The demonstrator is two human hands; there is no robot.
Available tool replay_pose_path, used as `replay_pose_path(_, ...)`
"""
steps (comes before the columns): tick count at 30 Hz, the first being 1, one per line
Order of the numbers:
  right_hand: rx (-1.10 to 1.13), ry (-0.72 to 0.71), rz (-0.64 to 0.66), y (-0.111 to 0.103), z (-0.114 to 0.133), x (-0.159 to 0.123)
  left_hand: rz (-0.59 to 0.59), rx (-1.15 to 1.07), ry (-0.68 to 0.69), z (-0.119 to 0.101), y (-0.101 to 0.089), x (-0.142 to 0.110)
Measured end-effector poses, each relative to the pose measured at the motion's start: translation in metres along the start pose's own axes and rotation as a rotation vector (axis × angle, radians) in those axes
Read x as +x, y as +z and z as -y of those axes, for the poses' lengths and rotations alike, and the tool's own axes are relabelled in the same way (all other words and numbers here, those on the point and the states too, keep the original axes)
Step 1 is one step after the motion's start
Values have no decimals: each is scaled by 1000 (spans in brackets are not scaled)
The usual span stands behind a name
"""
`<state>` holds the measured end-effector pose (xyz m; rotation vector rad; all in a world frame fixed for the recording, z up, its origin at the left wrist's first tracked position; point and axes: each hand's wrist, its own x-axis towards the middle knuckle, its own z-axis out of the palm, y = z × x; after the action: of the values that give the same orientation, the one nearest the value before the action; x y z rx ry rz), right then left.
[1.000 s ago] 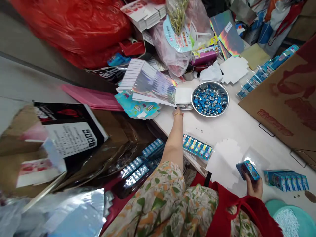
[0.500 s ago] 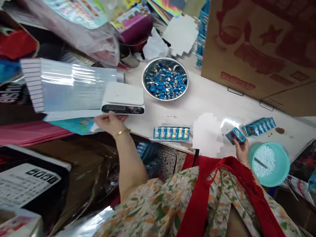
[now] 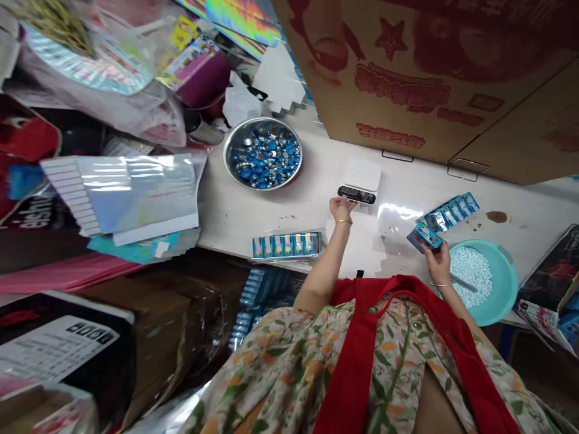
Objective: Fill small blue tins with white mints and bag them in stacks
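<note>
My left hand (image 3: 342,209), a gold bracelet at its wrist, grips the front edge of a white digital scale (image 3: 362,175) near its display. The scale is over the middle of the white table; whether it touches the surface I cannot tell. In my right hand (image 3: 438,260) is a small blue box (image 3: 424,235) with a printed front. Just beyond it lies a pack of several blue boxes (image 3: 453,211). Beside that hand stands a turquoise basin (image 3: 509,289) of pale pellets, with a grey stick-like tool (image 3: 464,283) in it.
A steel bowl (image 3: 227,161) holds many shiny blue round pieces. Near the front edge lies a wrapped row of boxes (image 3: 286,245). White paper (image 3: 362,247) lies before me. A large carton (image 3: 407,102) borders the far side; plastic sleeves (image 3: 145,193) are stacked at left.
My left hand has carried the scale rightward, from beside the plastic sleeves to the middle of the table. My right hand still holds the blue box. The whole view has shifted slightly.
</note>
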<state>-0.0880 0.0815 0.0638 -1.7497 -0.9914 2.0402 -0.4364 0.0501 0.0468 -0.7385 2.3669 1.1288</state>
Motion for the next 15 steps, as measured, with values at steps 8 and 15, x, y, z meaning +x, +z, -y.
replay_pose_path(8, 12, 68, 13, 9, -18, 9, 86, 293, -104, 64, 24, 19)
replay_pose_path(15, -16, 104, 103, 33, -31, 17, 471, 764, 182, 64, 1, -3)
